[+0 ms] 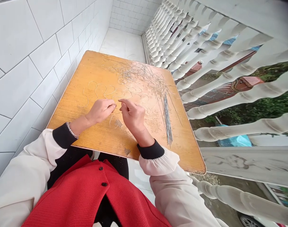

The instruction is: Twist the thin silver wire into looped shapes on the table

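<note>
Over the near half of the wooden table, my left hand [101,111] is closed, thumb and fingers pressed together. Close on its right, my right hand [133,115] is closed too, its index finger pointing at the left fingertips. A thin wire [111,120] curves below the fingertips and appears pinched between the two hands; its ends are hard to see. Beyond the hands lie several loose curved wires [106,91]. A bundle of straight grey wires [167,121] lies to the right of my right hand.
A tangled heap of wires [139,72] covers the far part of the table [70,104]. Small dark patches [118,123] mark its surface near me. A white tiled wall [39,63] rises on the left, and a white balustrade [217,94] runs along the right.
</note>
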`<state>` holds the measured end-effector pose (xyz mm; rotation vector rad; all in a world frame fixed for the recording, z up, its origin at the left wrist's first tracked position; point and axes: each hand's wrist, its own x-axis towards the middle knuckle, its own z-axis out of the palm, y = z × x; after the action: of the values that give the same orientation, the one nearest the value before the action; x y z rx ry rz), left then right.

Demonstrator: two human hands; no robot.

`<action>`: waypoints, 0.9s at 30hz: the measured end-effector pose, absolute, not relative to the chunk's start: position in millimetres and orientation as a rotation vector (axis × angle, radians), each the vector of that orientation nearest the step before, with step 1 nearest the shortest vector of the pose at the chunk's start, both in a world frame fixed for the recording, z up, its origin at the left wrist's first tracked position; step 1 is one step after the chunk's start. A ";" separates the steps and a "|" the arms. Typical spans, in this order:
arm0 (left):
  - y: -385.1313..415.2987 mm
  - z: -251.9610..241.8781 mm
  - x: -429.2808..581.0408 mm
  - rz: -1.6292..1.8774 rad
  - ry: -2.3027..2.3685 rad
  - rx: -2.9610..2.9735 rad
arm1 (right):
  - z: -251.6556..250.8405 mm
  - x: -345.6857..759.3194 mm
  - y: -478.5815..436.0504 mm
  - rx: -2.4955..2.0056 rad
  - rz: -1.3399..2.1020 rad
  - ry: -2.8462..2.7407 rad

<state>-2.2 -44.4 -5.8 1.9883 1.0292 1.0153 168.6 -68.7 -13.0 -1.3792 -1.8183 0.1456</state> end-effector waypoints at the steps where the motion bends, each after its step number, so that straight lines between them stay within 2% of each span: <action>1: -44.3 -6.1 -1.8 1.020 1.036 1.939 | -14.1 168.7 -68.0 -1.382 0.146 -1.819; 12: -46.6 -5.0 6.1 0.945 0.881 1.176 | -24.5 170.1 -62.6 -1.406 -0.034 -1.906; 22: -47.8 -6.0 2.1 0.862 0.874 1.175 | -29.9 171.4 -57.2 -1.430 -0.408 -1.955; 27: -49.5 -3.9 1.9 0.769 0.914 1.266 | -29.6 171.4 -56.7 -1.458 -0.413 -1.949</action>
<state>1.9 -49.5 -3.9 1.2658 0.9143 0.7685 171.4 -56.7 -29.6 -1.4576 -1.9491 -0.4132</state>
